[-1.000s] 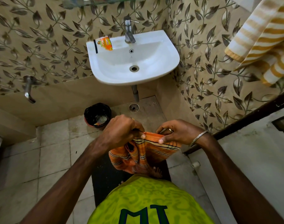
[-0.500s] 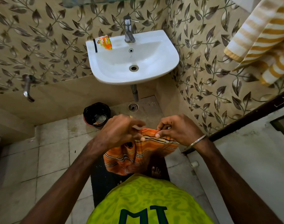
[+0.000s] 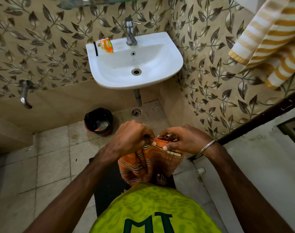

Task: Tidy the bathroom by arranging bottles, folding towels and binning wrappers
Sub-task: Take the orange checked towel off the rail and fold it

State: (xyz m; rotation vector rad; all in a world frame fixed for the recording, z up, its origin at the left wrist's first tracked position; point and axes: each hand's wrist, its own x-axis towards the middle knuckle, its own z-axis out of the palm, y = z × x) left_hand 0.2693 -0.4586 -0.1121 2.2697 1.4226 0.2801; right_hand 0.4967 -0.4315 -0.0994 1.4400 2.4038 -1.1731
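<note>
An orange striped towel [image 3: 148,163] hangs bunched in front of my body, above the dark floor mat. My left hand [image 3: 131,137] grips its top edge with curled fingers. My right hand [image 3: 182,140] pinches the same edge just to the right, the two hands nearly touching. An orange wrapper [image 3: 106,46] lies on the back left rim of the white sink [image 3: 168,64]. A black-lined bin [image 3: 98,121] with scraps inside stands on the floor under the sink's left side. A yellow-and-white striped towel [image 3: 271,41] hangs at the upper right.
A glass shelf [image 3: 96,1] with bottle bases runs along the top edge. A wall tap [image 3: 25,94] sticks out at the left. A floor drain [image 3: 136,112] sits below the sink pipe. A dark door frame [image 3: 261,115] and pale door are on my right.
Both hands have drawn closer together along the orange towel's top edge and risen slightly; the cloth is more gathered between them.
</note>
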